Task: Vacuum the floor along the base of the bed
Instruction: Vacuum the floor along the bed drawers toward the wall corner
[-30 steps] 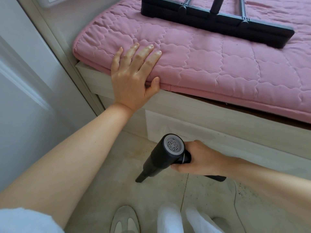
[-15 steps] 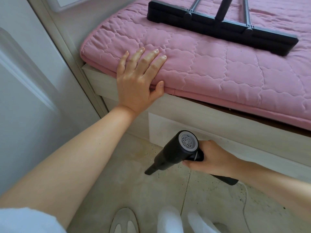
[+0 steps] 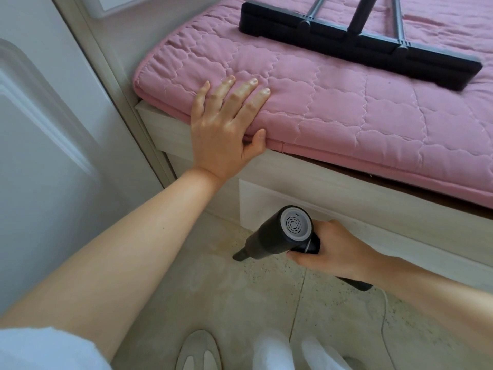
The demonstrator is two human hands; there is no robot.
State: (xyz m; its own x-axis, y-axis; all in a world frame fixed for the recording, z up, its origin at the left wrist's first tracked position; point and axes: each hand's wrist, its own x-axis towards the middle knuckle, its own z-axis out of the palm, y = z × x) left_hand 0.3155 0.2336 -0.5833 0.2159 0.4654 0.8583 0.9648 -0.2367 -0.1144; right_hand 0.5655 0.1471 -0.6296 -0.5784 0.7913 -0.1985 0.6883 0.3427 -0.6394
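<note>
speckled beige tile floor [image 3: 202,284]: since a second ago the right hand [image 3: 336,252], gripping the black handheld vacuum [image 3: 277,236], has crept toward the white bed base [image 3: 346,193] at 12 o'clock; left hand [image 3: 226,129] flat on the pink quilted mattress [image 3: 346,116].

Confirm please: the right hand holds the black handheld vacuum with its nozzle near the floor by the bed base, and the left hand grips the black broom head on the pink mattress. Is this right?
Not quite. In the head view the left hand lies flat on the pink mattress edge, apart from the black broom head. The right hand does hold the black handheld vacuum, nozzle near the floor by the bed base.
</note>
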